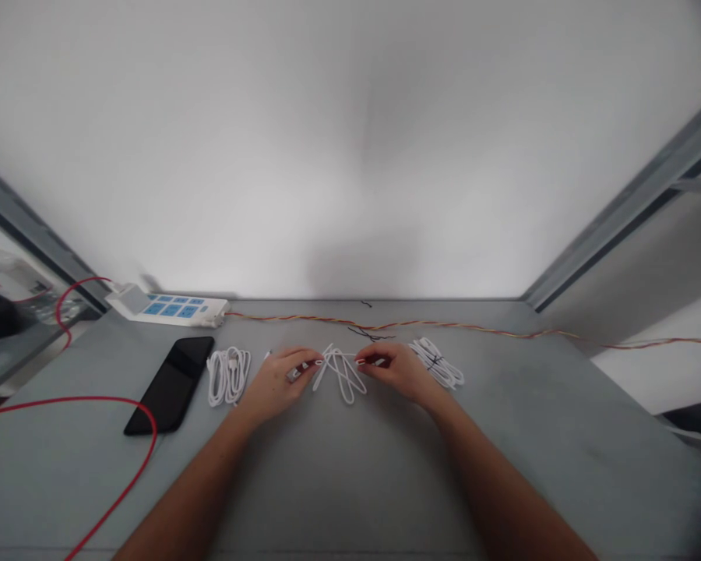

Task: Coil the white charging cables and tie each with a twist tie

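My left hand [277, 382] and my right hand [400, 370] face each other above the grey table [491, 444]. Between them lies a loose white cable [342, 375] in long loops. Each hand pinches a small white-and-metal connector end: the left one [301, 372] and the right one [375, 361]. These appear to belong to that cable. To the left of my left hand sits a coiled white cable [228, 375]. Beyond my right hand lies another white coil [437, 363], bound with a dark tie.
A black smartphone [169, 385] lies face up at the left. A white power strip with blue sockets [167, 309] stands at the far edge. A twisted multicoloured wire [385, 325] crosses the table's back, and a red cable [64, 405] trails at the left. A white wall [350, 140] rises behind.
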The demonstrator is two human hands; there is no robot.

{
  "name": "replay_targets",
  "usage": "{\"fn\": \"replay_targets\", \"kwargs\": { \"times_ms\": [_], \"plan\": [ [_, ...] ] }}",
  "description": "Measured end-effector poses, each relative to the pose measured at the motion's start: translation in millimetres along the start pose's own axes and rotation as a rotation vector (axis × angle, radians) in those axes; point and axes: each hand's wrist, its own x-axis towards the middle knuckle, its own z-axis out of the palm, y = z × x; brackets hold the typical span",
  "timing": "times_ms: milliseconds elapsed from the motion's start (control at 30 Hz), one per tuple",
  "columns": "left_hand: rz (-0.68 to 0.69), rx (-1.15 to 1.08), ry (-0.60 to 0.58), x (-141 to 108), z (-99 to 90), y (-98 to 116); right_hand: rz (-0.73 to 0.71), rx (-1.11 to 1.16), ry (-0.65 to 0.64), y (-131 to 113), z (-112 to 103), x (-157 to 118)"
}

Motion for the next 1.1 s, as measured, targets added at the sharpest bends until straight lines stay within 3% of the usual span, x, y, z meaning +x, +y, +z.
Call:
{"fn": "replay_targets", "kwargs": {
  "times_ms": [767,900,1100],
  "plan": [
    [-0.013,0.018,-0.022,0.5,0.4,0.9,-0.017,-0.037,0.002,2.0,1.1,1.4],
    [-0.061,0.08,0.008,0.6,4.7,-7.5,-0.04,-0.119,0.018,6.9,3.7,4.6],
    [-0.153,0.181,0.068,0.7,14.5,-24.5,-0.123,-0.421,0.068,2.9,12.8,3.8]
  ]
}}
